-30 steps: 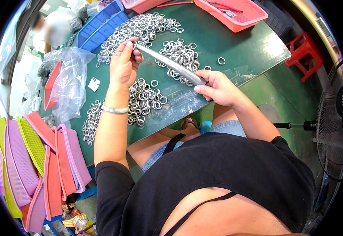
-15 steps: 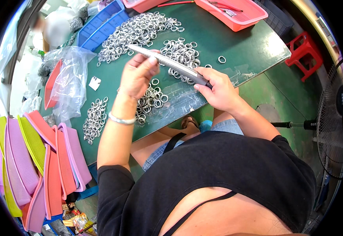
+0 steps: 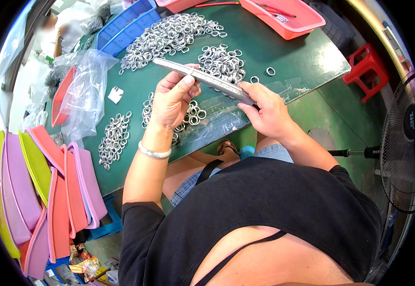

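Note:
A long, tapered grey metal rod that looks like a ring mandrel [image 3: 212,81] is held slantwise over the table, its narrow end up and left. My right hand [image 3: 266,107] is closed around its thick, dark end. My left hand [image 3: 175,93] is closed at the rod's middle, thumb in front and fingers behind. Whether a small ring is also pinched there I cannot make out. Beyond the rod lies a pile of metal rings [image 3: 220,62]. Behind my left hand is another small ring pile [image 3: 195,113], partly hidden.
A big ring heap [image 3: 169,35] covers the far side of the green table [image 3: 307,59]. More rings [image 3: 114,140] lie left, near a clear plastic bag [image 3: 86,90]. Blue bin [image 3: 126,28], pink tray [image 3: 288,24], stacked baskets [image 3: 64,190], red stool [image 3: 367,71] and fan [image 3: 403,143] surround it.
My left hand has turned and shifted slightly right along the rod, its fingers curling closer in. The rod's thick end has rolled a little in my right hand. The view has shifted slightly.

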A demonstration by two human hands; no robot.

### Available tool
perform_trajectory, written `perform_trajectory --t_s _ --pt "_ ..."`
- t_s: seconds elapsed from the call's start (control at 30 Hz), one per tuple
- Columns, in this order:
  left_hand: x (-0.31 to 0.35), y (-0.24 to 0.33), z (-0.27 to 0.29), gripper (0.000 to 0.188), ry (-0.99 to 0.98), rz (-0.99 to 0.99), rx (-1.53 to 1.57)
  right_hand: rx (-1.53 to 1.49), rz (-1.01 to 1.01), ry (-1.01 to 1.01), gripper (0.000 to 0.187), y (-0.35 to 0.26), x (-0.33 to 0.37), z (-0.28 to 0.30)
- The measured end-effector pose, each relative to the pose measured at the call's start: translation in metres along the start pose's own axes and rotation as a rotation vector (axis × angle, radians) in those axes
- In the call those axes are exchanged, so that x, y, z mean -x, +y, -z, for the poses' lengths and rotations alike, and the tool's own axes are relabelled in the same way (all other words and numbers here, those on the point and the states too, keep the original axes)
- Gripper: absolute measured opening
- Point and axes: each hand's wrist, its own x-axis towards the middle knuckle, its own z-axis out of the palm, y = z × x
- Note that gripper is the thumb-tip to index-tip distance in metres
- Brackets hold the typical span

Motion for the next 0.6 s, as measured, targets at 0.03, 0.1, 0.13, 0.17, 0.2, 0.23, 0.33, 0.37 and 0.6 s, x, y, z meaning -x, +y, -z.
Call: perform_trajectory --t_s 0.03,0.1,0.13,0.17,0.2,0.23,0.33,0.37,0.6 --pt "0.001 0.0 0.001 0.027 -0.001 -0.001 0.003 0.005 0.004 0.0 0.036 -0.001 0.0 0.0" --pt "0.003 0.0 0.002 0.027 0.004 -0.007 0.004 0.006 0.009 -0.003 0.036 -0.003 0.0 0.0" --pt "0.004 0.0 0.003 0.027 0.01 -0.012 0.002 0.007 0.011 -0.004 0.036 -0.004 0.0 0.0" --pt "0.006 0.0 0.003 0.027 0.017 -0.016 -0.001 0.012 0.01 -0.009 0.036 -0.005 0.0 -0.001" --pt "0.007 0.0 0.004 0.027 0.016 -0.022 -0.001 0.016 0.009 -0.013 0.036 -0.006 0.0 -0.001" --pt "0.008 0.001 0.005 0.027 0.014 -0.029 0.0 0.021 0.007 -0.018 0.036 -0.007 0.0 -0.001" --pt "0.011 0.001 0.009 0.026 0.013 -0.052 -0.011 0.032 0.019 -0.03 0.037 -0.008 0.001 -0.001" --pt "0.012 0.001 0.01 0.026 0.013 -0.059 -0.015 0.038 0.023 -0.036 0.037 -0.009 0.001 -0.001" --pt "0.015 0.022 0.022 0.017 0.277 -0.274 0.026 0.055 -0.013 -0.101 0.038 -0.012 0.004 -0.001"
